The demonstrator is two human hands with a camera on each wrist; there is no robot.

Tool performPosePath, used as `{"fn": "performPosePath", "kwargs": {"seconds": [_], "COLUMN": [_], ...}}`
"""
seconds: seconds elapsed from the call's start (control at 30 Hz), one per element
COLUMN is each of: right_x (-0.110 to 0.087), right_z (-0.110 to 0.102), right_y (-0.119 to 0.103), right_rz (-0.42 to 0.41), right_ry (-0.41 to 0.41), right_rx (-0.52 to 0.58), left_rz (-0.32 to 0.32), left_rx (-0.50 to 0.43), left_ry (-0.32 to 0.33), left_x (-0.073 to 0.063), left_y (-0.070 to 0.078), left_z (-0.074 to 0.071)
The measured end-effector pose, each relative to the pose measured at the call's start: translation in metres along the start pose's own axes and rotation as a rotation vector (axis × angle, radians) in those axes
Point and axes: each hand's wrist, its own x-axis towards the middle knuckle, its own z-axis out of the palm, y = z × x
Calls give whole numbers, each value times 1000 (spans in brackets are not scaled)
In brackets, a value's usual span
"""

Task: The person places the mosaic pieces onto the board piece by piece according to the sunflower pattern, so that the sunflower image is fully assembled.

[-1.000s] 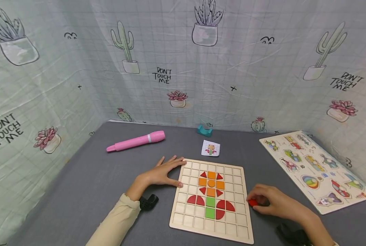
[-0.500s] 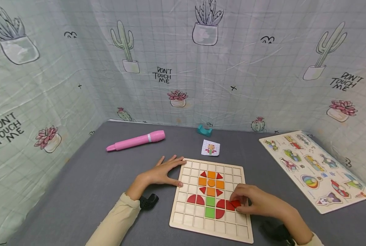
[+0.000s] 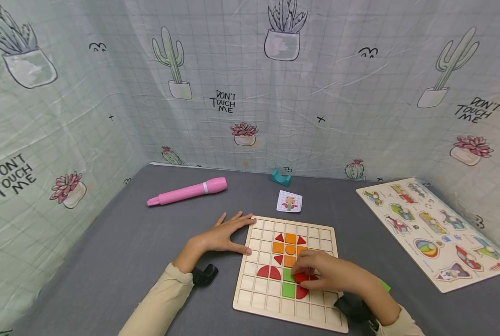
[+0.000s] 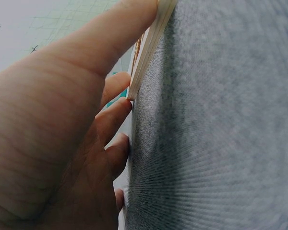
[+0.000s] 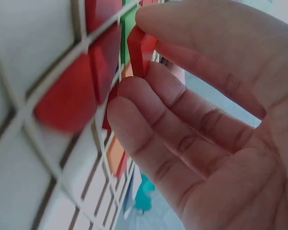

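Note:
My left hand (image 3: 222, 236) lies at the left edge of the wooden grid board (image 3: 271, 317), its thumb and fingertips touching that edge with the fingers extended. In the left wrist view, the thumb and two fingers meet the edge of the board. Over the middle of the board, my right hand (image 3: 331, 270) pinches a red wooden tile (image 5: 141, 50) between thumb and fingers. Close beneath it lie red quarter-circle tiles (image 5: 67, 98) and green square tiles (image 3: 288, 290). Orange squares (image 3: 290, 238) and small red triangles (image 3: 279, 237) fill cells farther up; my right hand covers some tiles.
A small pattern card (image 3: 289, 201) lies behind the board, with a teal holder (image 3: 281, 177) beyond it. A pink pen-shaped object (image 3: 187, 192) lies at back left, a picture puzzle board (image 3: 432, 233) at right. A green piece (image 3: 385, 284) peeks out beside the right wrist.
My right hand has moved left from beside the board's right edge to over its middle, carrying the red tile. The left hand has stayed at the left edge.

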Motion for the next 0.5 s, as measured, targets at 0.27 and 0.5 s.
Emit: {"fn": "performPosePath", "kwargs": {"seconds": [0.27,0.5], "right_x": [18,27], "right_z": [14,24], "right_y": [-9,-15], "right_rz": [50,16], "right_ry": [-49,-21], "right_rx": [20,-67], "left_rz": [-12,-8], "left_rx": [10,-1], "left_ry": [-1,-2], "left_x": [-1,0], "left_y": [1,2], "left_z": [-1,-1]}}
